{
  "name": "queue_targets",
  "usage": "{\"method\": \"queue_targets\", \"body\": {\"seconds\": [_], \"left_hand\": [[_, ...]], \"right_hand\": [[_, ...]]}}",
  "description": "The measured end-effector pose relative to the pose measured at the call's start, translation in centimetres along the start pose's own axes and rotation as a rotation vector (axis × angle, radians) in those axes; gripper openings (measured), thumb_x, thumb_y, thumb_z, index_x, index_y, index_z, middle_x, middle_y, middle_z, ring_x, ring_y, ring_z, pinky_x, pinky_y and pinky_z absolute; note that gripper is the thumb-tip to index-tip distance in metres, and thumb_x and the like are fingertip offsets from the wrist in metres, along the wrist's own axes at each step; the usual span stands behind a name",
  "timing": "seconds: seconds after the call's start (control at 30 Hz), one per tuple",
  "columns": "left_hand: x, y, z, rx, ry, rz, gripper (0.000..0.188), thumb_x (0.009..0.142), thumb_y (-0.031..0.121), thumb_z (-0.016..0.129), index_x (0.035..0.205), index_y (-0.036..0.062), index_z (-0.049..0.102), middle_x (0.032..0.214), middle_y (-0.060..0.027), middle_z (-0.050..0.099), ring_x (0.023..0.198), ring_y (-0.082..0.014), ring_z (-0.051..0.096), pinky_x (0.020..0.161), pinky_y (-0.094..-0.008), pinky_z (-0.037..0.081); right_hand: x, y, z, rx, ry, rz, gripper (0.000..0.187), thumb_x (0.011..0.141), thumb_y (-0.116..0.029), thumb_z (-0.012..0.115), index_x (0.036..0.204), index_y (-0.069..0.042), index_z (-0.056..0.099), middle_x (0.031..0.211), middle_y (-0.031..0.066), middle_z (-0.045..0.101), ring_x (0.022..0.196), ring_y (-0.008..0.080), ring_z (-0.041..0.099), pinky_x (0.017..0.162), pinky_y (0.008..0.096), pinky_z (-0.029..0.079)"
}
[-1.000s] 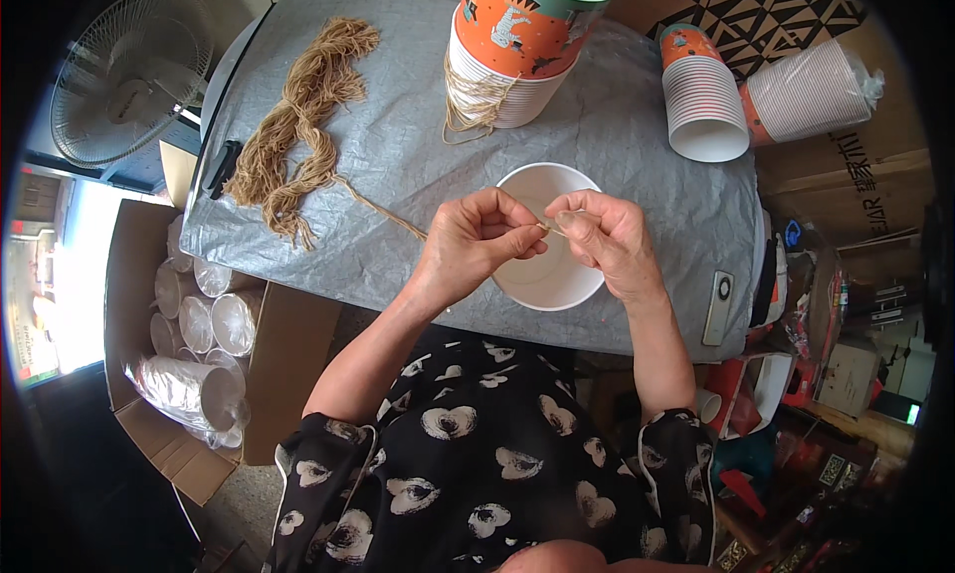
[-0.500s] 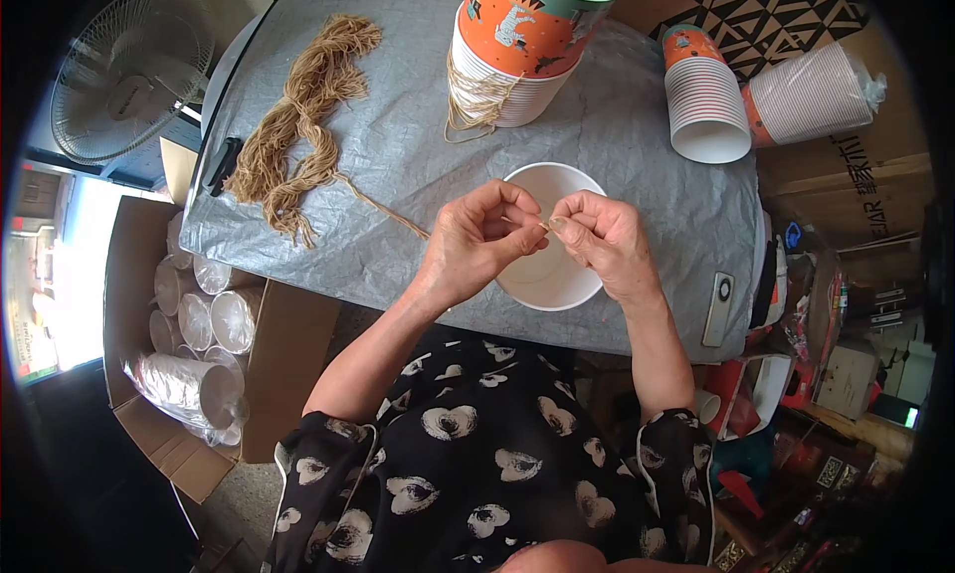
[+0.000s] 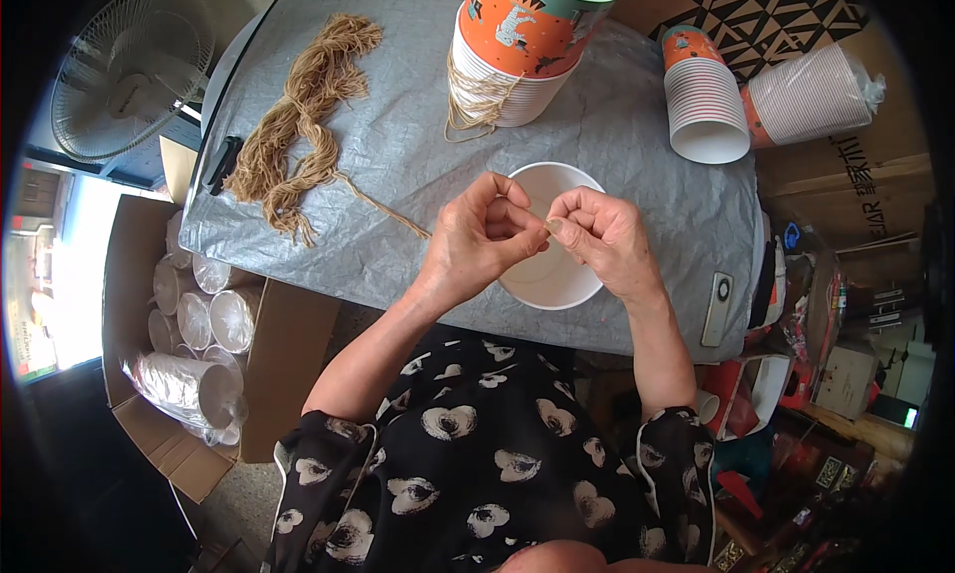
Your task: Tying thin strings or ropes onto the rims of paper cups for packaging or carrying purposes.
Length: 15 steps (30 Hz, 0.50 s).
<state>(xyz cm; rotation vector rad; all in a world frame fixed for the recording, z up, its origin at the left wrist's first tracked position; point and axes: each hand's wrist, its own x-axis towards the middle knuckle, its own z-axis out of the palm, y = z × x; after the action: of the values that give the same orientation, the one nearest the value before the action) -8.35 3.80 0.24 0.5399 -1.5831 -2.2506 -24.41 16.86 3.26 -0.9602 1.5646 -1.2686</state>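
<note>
Far left, off the table: a white fan point(image 3: 129, 71) stands beyond the far left corner, and an open cardboard box point(image 3: 274, 359) below the left edge holds sleeves of wrapped white cups point(image 3: 194, 324). On the grey-covered table point(image 3: 398, 155), a black clip-like item point(image 3: 221, 163) lies at the left edge. Beside it a bundle of tan twine point(image 3: 298, 120) runs from the far edge toward the middle; one loose strand point(image 3: 383, 207) trails from it toward the hands.

Left hand point(image 3: 477, 240): fingers curled together, thumb and forefinger pinched on the strand's end. Right hand point(image 3: 597, 237): likewise pinched, fingertips touching those of the left hand. Both are over the white paper cup point(image 3: 557, 275), which stands at the near edge, centre, mouth up.

Far edge, centre: a stack of orange printed cups point(image 3: 517, 46) with twine handles. Far right corner: a shorter cup stack point(image 3: 701, 105), mouth toward the camera, and a wrapped sleeve point(image 3: 811, 95) lying on its side. Near right corner: a small white remote-like device point(image 3: 717, 309).
</note>
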Motion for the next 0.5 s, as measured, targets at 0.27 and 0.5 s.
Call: {"method": "queue_targets", "body": {"seconds": [0.27, 0.5], "left_hand": [[0.07, -0.46, -0.26, -0.071, -0.009, -0.012, 0.028, 0.094, 0.0, 0.073, 0.109, 0.0033, 0.049, 0.094, -0.0097, 0.074, 0.094, -0.0175, 0.075, 0.085, -0.0282, 0.061], [0.15, -0.68, -0.32, -0.103, -0.025, 0.006, 0.027, 0.095, 0.001, 0.072, 0.11, 0.0029, 0.051, 0.096, -0.0095, 0.074, 0.095, -0.0172, 0.075, 0.087, -0.0282, 0.06]], "right_hand": [[-0.28, 0.64, 0.03, 0.166, -0.001, 0.035, 0.021, 0.1, -0.023, 0.068, 0.101, -0.003, 0.061, 0.071, -0.0065, 0.053, 0.058, 0.0013, 0.041, 0.052, 0.0183, 0.03], [-0.46, 0.83, -0.52, 0.239, 0.037, 0.042, 0.018, 0.102, -0.02, 0.065, 0.101, -0.003, 0.062, 0.072, -0.0057, 0.054, 0.062, 0.0021, 0.046, 0.054, 0.0187, 0.034]]}}
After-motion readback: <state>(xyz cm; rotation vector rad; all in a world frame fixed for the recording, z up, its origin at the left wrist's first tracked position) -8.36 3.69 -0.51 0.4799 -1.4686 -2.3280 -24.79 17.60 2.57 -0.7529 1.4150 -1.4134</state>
